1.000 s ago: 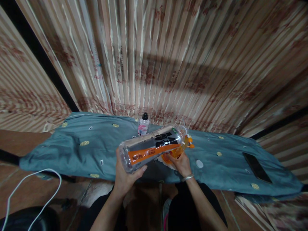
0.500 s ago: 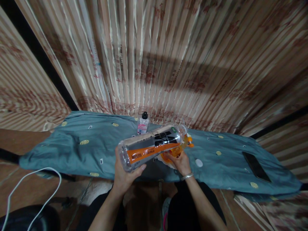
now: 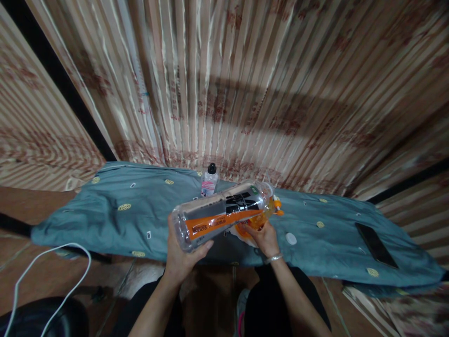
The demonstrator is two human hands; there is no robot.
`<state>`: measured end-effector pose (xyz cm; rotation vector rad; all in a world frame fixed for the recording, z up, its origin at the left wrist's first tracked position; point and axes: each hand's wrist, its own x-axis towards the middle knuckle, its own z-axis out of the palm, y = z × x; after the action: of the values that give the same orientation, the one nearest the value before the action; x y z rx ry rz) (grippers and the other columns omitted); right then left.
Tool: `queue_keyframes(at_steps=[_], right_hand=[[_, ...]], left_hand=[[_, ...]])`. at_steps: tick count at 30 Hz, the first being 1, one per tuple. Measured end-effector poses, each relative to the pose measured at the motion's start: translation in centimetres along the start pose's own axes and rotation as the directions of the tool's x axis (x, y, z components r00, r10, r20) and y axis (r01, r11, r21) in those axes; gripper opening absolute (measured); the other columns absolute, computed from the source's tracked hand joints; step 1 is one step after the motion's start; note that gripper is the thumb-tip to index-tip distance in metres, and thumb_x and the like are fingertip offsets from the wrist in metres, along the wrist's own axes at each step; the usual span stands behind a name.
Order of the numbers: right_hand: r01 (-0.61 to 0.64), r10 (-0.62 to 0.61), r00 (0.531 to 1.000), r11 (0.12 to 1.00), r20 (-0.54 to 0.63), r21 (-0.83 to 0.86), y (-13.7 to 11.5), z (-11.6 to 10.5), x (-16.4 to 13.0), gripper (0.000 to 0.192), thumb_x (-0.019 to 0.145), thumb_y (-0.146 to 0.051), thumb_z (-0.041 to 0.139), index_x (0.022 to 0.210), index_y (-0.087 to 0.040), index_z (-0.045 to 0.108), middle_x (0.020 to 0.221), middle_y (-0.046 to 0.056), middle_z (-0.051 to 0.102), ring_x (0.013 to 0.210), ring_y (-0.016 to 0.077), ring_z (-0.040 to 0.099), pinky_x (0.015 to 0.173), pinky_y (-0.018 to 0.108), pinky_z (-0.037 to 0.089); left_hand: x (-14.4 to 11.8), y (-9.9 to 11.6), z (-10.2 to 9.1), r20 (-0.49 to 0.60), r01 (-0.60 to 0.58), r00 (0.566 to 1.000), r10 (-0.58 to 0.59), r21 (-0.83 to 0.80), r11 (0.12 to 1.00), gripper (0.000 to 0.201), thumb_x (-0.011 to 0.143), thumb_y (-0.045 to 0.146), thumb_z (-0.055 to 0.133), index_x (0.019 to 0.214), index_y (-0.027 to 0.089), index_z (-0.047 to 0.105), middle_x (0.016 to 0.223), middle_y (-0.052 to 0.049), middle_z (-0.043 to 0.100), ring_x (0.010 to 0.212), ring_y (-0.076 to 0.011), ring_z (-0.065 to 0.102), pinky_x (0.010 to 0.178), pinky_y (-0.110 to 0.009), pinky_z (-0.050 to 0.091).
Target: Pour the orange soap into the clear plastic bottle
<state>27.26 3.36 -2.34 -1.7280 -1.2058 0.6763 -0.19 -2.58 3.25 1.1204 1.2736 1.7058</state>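
Left hand (image 3: 182, 255) grips the base of a large clear bottle (image 3: 220, 215), tipped nearly flat over the desk's near edge; little liquid remains inside. Right hand (image 3: 264, 238) steadies an orange container (image 3: 253, 224) under its neck. Beyond stand a white cap (image 3: 291, 238), a small bottle (image 3: 209, 181) at the far edge, and a phone (image 3: 376, 245) toward the right end.

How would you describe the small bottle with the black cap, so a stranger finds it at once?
Look at the blue-grey cloth spread below the striped curtain. At its far edge, just beyond the big tilted bottle held in the left hand, stands the small bottle. It alone is upright, with a black cap and pink label.
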Motion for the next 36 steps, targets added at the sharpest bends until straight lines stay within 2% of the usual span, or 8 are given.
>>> queue_keyframes(at_steps=[6, 10, 15, 20, 27, 32, 36], right_hand=[[-0.02, 0.02, 1.0, 1.0, -0.01, 0.005, -0.5, -0.2, -0.1, 0.056, 0.054, -0.063, 0.101, 0.085, -0.029, 0.069, 0.085, 0.011, 0.088, 0.084, 0.0367, 0.085, 0.072, 0.041, 0.064], [-0.001, 0.001, 1.0, 1.0, -0.001, -0.026, -0.5, -0.2, -0.1, 0.053, 0.059, -0.061, 0.102, 0.086, -0.027, 0.072, 0.085, 0.01, 0.089, 0.085, 0.0353, 0.086, 0.07, 0.038, 0.064], [0.026, -0.026, 1.0, 0.998, -0.005, -0.055, 0.2, 0.0, 0.0, 0.051, 0.063, -0.06, 0.101, 0.093, -0.026, 0.077, 0.096, 0.013, 0.092, 0.093, 0.0365, 0.089, 0.077, 0.041, 0.066], [0.019, -0.018, 1.0, 1.0, 0.004, -0.017, 0.4, 0.1, 0.0, 0.059, 0.062, -0.067, 0.097, 0.1, -0.026, 0.078, 0.106, 0.016, 0.093, 0.102, 0.0403, 0.09, 0.086, 0.046, 0.068], [0.018, -0.018, 1.0, 0.999, 0.013, 0.026, -0.2, -0.1, -0.3, 0.065, 0.058, -0.079, 0.094, 0.094, -0.027, 0.077, 0.099, 0.016, 0.092, 0.097, 0.0417, 0.089, 0.084, 0.049, 0.069], [-0.013, 0.013, 1.0, 1.0, 0.01, 0.02, -0.8, -0.2, -0.4, 0.055, 0.058, -0.064, 0.098, 0.091, -0.027, 0.075, 0.098, 0.015, 0.092, 0.098, 0.0409, 0.089, 0.085, 0.046, 0.069], [-0.013, 0.013, 1.0, 0.999, 0.013, -0.032, -1.0, -0.3, -0.5, 0.046, 0.063, -0.055, 0.097, 0.092, -0.027, 0.074, 0.098, 0.013, 0.092, 0.097, 0.0377, 0.089, 0.084, 0.042, 0.068]], left_hand=[[0.0, 0.3, 0.1, 0.001, 0.011, 1.0, -0.011, 0.0, 1.0, 0.093, 0.056, 0.059, 0.107, 0.13, 0.024, 0.062, 0.115, -0.009, 0.081, 0.112, -0.0394, 0.085, 0.111, -0.059, 0.067], [0.0, 0.4, 0.1, 0.004, 0.024, 1.0, -0.024, -0.016, 1.0, 0.096, 0.055, 0.058, 0.107, 0.131, 0.024, 0.061, 0.118, -0.011, 0.082, 0.112, -0.0387, 0.085, 0.11, -0.057, 0.068], [0.0, 0.4, 0.2, -0.005, 0.0, 1.0, 0.0, -0.01, 1.0, 0.094, 0.055, 0.057, 0.107, 0.131, 0.024, 0.062, 0.121, -0.011, 0.082, 0.115, -0.0386, 0.084, 0.113, -0.059, 0.066], [-0.1, 0.6, 0.2, -0.012, 0.008, 1.0, -0.008, 0.002, 1.0, 0.094, 0.054, 0.057, 0.107, 0.13, 0.024, 0.063, 0.119, -0.011, 0.081, 0.115, -0.0392, 0.084, 0.112, -0.06, 0.066], [-0.1, 0.3, 0.1, -0.012, 0.026, 1.0, -0.026, 0.002, 1.0, 0.093, 0.054, 0.06, 0.106, 0.129, 0.025, 0.063, 0.121, -0.011, 0.081, 0.118, -0.0405, 0.083, 0.117, -0.063, 0.064], [-0.1, 0.6, 0.2, -0.015, 0.023, 1.0, -0.023, -0.009, 1.0, 0.098, 0.052, 0.061, 0.107, 0.131, 0.023, 0.063, 0.127, -0.015, 0.082, 0.12, -0.0436, 0.083, 0.117, -0.066, 0.064], [-0.1, 0.9, -0.1, 0.02, 0.038, 0.999, -0.038, 0.011, 0.999, 0.094, 0.055, 0.058, 0.108, 0.13, 0.023, 0.064, 0.129, -0.014, 0.082, 0.126, -0.0437, 0.082, 0.121, -0.065, 0.063]])
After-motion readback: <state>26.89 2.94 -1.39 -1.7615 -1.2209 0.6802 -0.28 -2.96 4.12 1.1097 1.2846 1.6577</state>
